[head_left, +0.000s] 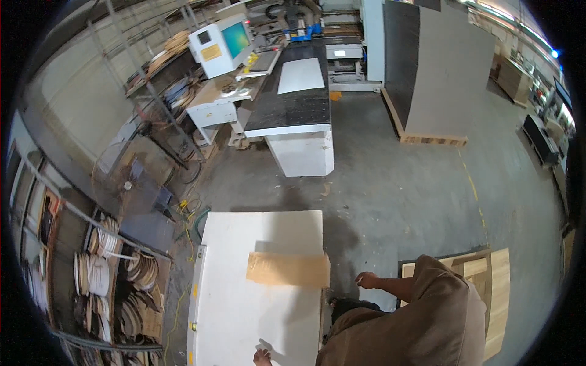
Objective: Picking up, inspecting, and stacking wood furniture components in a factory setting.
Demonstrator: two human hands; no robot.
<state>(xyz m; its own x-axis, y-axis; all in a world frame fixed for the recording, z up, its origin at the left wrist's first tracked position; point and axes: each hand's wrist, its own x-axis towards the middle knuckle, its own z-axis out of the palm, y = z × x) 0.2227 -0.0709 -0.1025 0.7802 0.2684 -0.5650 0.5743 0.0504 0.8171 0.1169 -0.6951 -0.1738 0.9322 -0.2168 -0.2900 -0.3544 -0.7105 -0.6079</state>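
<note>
Low over a large white panel [226,305], my left hand [262,357] hovers at the bottom edge of the view. Its fingers are apart and hold nothing visible; its shadow falls on the panel. My right hand [367,280] hangs above the grey floor, just right of the panel, with fingers loosely bent and nothing visible in them. A tan wood-coloured strip [287,269] lies crosswise on the panel, reaching its right edge. My brown sleeve and torso hide part of the lower right.
Ahead stands a black-topped machine table [287,110] bearing a white sheet [301,76], beside a control console [221,46]. Tall grey sheets [452,73] stand at the right. Shelves of edging rolls [94,274] line the left. Wooden boards [499,293] lie behind my right arm.
</note>
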